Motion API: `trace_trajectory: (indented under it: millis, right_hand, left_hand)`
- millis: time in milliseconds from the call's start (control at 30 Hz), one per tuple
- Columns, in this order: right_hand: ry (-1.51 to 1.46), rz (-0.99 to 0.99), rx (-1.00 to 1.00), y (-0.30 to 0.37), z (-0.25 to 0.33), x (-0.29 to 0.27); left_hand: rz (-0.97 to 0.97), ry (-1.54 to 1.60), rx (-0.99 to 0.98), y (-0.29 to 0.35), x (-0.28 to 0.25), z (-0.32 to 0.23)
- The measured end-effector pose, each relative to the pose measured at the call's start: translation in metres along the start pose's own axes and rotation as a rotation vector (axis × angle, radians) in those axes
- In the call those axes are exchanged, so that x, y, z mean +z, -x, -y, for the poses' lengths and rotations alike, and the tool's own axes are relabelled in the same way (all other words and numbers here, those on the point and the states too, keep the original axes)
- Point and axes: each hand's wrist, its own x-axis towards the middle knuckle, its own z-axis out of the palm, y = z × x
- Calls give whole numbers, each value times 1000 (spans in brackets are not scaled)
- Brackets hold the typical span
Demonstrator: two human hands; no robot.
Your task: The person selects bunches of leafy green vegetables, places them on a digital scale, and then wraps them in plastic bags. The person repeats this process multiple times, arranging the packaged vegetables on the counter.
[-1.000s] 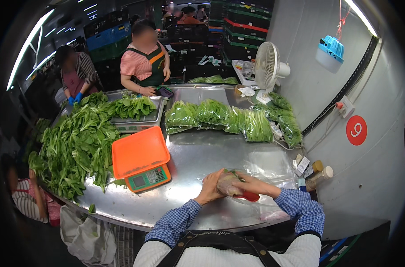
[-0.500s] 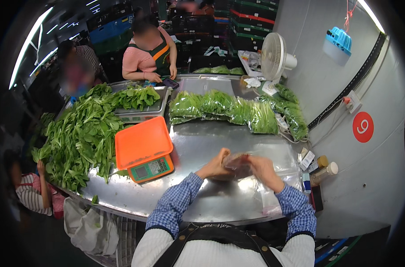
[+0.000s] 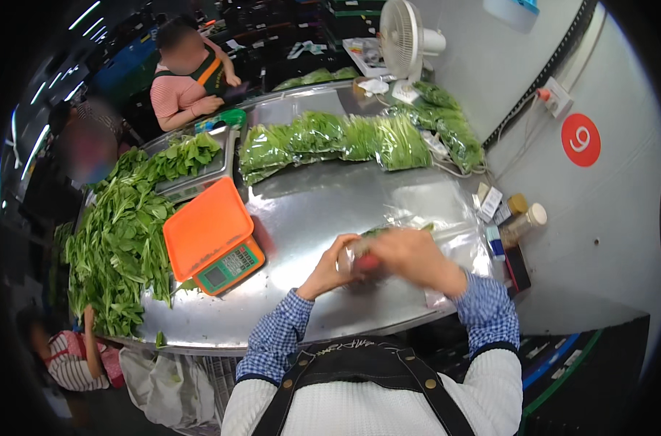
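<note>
Over the near middle of the table, my left hand (image 3: 331,269) curls around a crumpled clear plastic bag (image 3: 354,263) with a red patch on it. My right hand (image 3: 416,260) is at the other side of the bag, smeared by motion, so its grip is unclear. A bit of green leaf (image 3: 378,232) shows just beyond my hands, partly hidden. Flat clear plastic bags (image 3: 454,243) lie on the table by my right hand.
An orange scale (image 3: 213,227) stands left of my hands, beside heaped leafy greens (image 3: 119,243). Filled bags of greens (image 3: 316,136) line the far side. Jars (image 3: 527,218) and a fan (image 3: 402,38) are at the right. Co-workers stand at the far and left edges.
The view has turned and shifted, so the table sits differently. My right hand has come across the bag, now blurred. Green leaf shows beyond my hands.
</note>
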Motion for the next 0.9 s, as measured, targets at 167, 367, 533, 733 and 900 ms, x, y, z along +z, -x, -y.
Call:
trace_trajectory:
  millis: [167, 367, 533, 733, 900]
  right_hand:
    - [-33, -115, -31, 1, 4, -7]
    - [87, -207, -52, 1, 12, -28]
    - [132, -291, 146, 12, -23, -36]
    - [680, -1272, 149, 81, -38, -147]
    - [628, -758, 466, 186, -99, -22]
  left_hand:
    - [-28, -180, 79, 3, -2, 17]
    - [-64, -65, 75, 1, -4, 26]
    - [-100, -94, 31, -11, 7, 14]
    - [-305, -341, 251, -2, 30, 16]
    - [-556, -240, 239, 11, 60, 34]
